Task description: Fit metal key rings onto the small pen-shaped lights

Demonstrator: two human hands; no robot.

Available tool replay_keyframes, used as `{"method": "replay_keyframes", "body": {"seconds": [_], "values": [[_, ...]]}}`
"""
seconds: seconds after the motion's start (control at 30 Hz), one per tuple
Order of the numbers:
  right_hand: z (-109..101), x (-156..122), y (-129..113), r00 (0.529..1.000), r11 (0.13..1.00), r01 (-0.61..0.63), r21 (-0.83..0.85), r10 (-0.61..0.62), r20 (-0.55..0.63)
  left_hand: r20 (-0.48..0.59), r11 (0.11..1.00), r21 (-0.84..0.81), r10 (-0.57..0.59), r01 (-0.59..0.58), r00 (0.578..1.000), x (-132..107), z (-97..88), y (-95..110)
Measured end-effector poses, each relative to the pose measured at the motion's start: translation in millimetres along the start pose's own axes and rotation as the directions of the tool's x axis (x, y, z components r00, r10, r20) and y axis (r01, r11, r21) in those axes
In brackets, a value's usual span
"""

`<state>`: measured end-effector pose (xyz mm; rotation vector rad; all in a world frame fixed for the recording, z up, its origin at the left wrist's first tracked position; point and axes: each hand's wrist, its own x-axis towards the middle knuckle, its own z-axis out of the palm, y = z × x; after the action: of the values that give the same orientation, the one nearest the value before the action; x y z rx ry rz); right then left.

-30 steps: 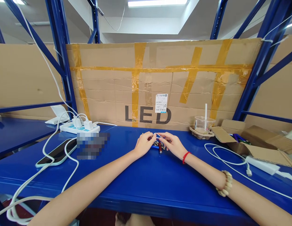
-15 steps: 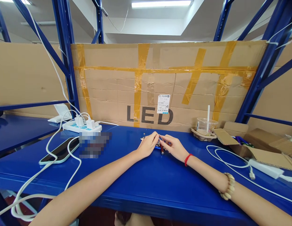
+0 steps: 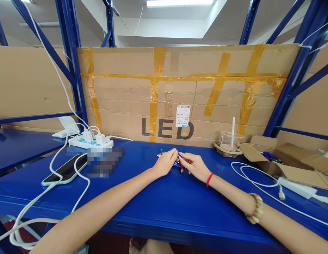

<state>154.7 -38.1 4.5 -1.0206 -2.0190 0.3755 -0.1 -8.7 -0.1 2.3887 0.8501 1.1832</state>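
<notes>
Both my arms reach forward across the blue metal shelf (image 3: 164,204). My left hand (image 3: 166,163) and my right hand (image 3: 195,165) meet over a small pile of metal parts (image 3: 179,162), some dark red, some silvery. The fingers of both hands are curled and pinch a thin silvery piece (image 3: 180,155) between them, just above the pile. What exactly that piece is, I cannot make out. A red string sits on my right wrist and a bead bracelet further up the arm.
A taped cardboard sheet marked LED (image 3: 179,102) walls off the back. At the left lie a power strip with chargers (image 3: 90,141), a phone (image 3: 63,170) and white cables. At the right stand a plastic cup with a straw (image 3: 230,140), open cardboard boxes (image 3: 293,162) and a white cable (image 3: 259,180).
A second ago my hands stretched a thin white loop between them. Now the fingers are closer together and pinch a short silvery piece over the pile.
</notes>
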Motion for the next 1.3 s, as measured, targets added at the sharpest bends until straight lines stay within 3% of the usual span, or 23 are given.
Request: {"method": "replay_keyframes", "body": {"seconds": [0.2, 0.53, 0.77, 1.0, 1.3], "values": [[-1, 1, -1, 0.999, 0.998, -0.052, 0.043, 0.051, 0.004, -0.018, 0.998, 0.041, -0.037, 0.038, 0.999, 0, 0.3, 1], [3, 2, -3, 0.991, 0.973, -0.135, 0.189, 0.128, 0.048, -0.055, 0.996, -0.062, -0.071, 0.068, 0.996, 0, 1.8, -4], [2, 3, 6, 0.988, 0.983, -0.121, 0.136, 0.106, 0.114, 0.01, 0.997, 0.057, -0.044, 0.043, 0.999, -2, -1.4, 2], [1, 2, 4, 0.995, 0.993, -0.099, 0.057, 0.098, 0.028, 0.044, 0.997, 0.06, -0.05, 0.047, 0.998, -1, 0.2, 0], [-1, 1, -1, 0.995, 0.995, -0.101, 0.024, 0.101, 0.022, 0.025, 0.998, 0.052, -0.033, 0.031, 0.999, -1, 0.0, 0]]}}
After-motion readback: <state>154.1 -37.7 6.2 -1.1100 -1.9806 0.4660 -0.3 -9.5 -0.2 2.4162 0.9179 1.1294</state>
